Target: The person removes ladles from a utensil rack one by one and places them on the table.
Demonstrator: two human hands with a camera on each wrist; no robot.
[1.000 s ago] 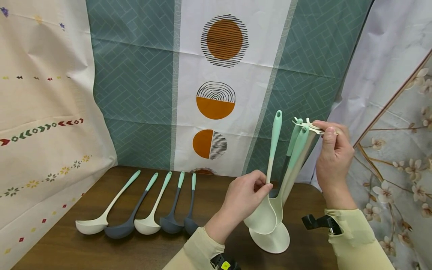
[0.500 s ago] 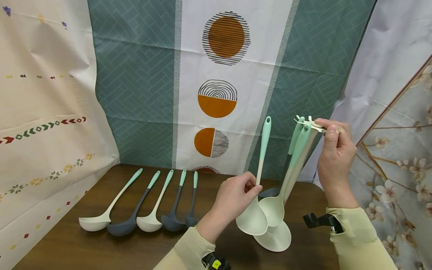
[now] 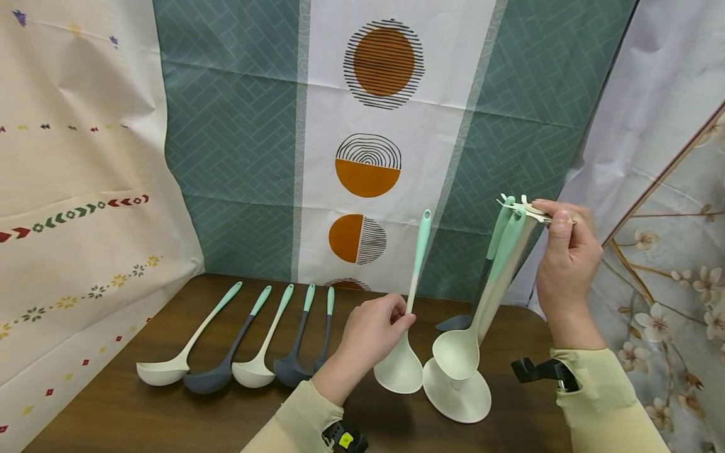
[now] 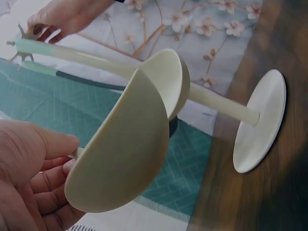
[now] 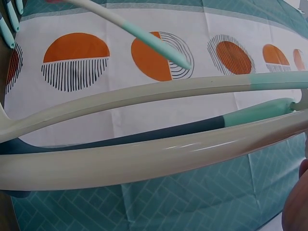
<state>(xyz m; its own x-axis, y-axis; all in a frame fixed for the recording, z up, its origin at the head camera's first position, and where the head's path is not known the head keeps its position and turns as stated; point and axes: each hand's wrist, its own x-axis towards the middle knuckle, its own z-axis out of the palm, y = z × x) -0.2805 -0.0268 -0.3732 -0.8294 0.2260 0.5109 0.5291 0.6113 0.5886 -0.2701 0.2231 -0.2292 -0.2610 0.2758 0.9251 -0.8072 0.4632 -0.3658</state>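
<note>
My left hand pinches a cream ladle low on its stem, its mint handle pointing up; the bowl hangs just left of a cream utensil stand. In the left wrist view that ladle's bowl fills the middle. At the stand's hooked top, my right hand grips the hook ring between thumb and fingers. Two utensils hang from the hooks: a second cream ladle in front and a dark grey utensil behind, mostly hidden. In the right wrist view the stand's pole crosses below both handles.
A row of several ladles, cream and dark grey with mint handles, lies on the left of the brown table; one is a cream ladle. A patterned cloth hangs behind, and a floral sheet stands at the right.
My left hand has carried its cream ladle leftward and slightly down, away from the stand, uncovering the hanging cream ladle and the base. My right hand stays on the stand's top.
</note>
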